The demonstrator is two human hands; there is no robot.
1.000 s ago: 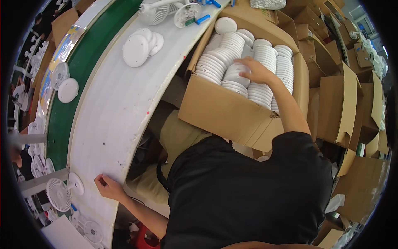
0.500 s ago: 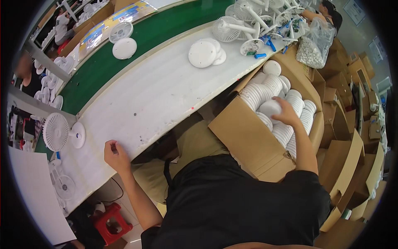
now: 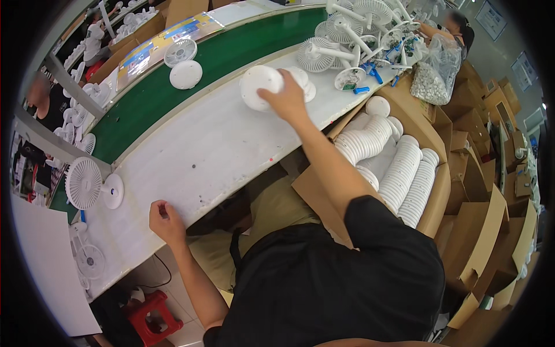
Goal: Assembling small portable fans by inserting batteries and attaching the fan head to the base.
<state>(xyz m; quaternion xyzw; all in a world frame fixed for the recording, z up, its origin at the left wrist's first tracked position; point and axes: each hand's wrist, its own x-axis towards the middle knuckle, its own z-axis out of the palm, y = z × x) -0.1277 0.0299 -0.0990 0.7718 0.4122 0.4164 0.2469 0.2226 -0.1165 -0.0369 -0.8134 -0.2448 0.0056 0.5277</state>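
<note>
My right hand point(image 3: 284, 97) reaches across the white worktable point(image 3: 173, 156), thumb and fingers on a white round plastic disc point(image 3: 253, 87) with small holes near its rim. More white discs point(image 3: 310, 91) lie just behind that hand, partly covered by it. My left hand point(image 3: 167, 222) rests at the table's front edge, its fingers loosely curled with nothing visible in them. On my right, a cardboard box point(image 3: 324, 194) holds stacked rows of similar white discs point(image 3: 406, 170); my right forearm hides part of it.
A small white fan point(image 3: 84, 184) stands at the table's left. Several fan assemblies point(image 3: 319, 53) with blue parts heap at the far right. A green belt point(image 3: 144, 118) runs behind, carrying a disc point(image 3: 186, 75). A red stool point(image 3: 153, 318) sits below; a person point(image 3: 457, 32) is beyond.
My right hand has moved from the disc box up and left to the table, where it grips a disc. My left hand stays curled at the table edge. The view has shifted slightly.
</note>
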